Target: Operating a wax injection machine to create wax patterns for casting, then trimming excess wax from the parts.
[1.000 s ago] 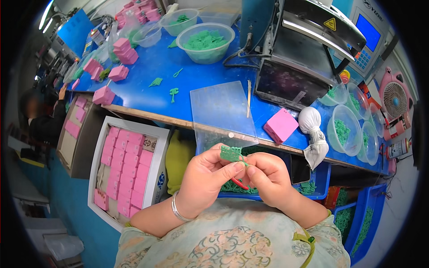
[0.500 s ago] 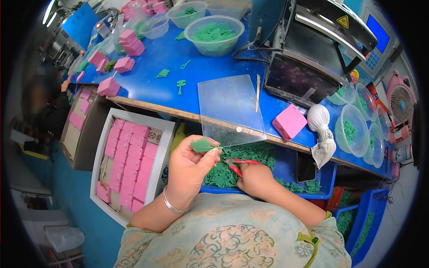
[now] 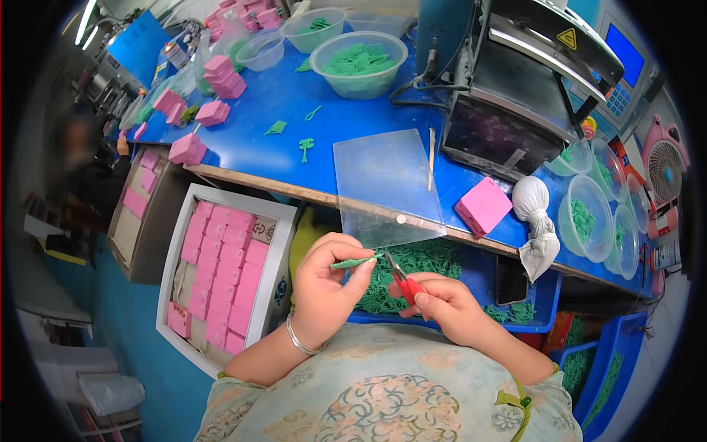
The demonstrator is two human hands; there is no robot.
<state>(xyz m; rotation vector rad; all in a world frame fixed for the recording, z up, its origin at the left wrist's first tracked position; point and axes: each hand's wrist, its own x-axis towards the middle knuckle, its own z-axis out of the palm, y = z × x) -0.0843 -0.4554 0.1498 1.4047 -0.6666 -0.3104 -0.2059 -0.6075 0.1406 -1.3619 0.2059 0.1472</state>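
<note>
- Left hand (image 3: 324, 291) pinches a small green rubber piece (image 3: 352, 262) between thumb and fingertips, grip closed on one end, free end pointing toward 3 o'clock.
- Right hand (image 3: 442, 306) wraps red-handled snips (image 3: 402, 278), grip closed on the handles; blades tilt up toward 11 o'clock, tips just beside the free end of the piece. Cannot tell how far the blades gape.
- Piece sits above the lap, over a blue tray of green parts (image 3: 412, 269), just at 6 o'clock from the clear plastic sheet (image 3: 387, 184) overhanging the desk (image 3: 346, 118).
- Best held near the cut, judging by the thin flexible look: less bend, cleaner trim.
- Worth keeping left fingertips (image 3: 362, 274) clear of the blade line; thumb and tips lie close together here.
- Better to nip only the excess with the blade tips, square to the piece, rather than deep in the throat.
- Sensible to stay over the tray so offcuts and any slip land among the green parts, not on the floor.
- Elsewhere: pink block (image 3: 483, 206) at 2 o'clock from the hands, white cloth bundle (image 3: 534, 214) beside it, white box of pink blocks (image 3: 221, 272) at 9 o'clock, bowl of green parts (image 3: 359, 62) at 12 o'clock on the desk.
</note>
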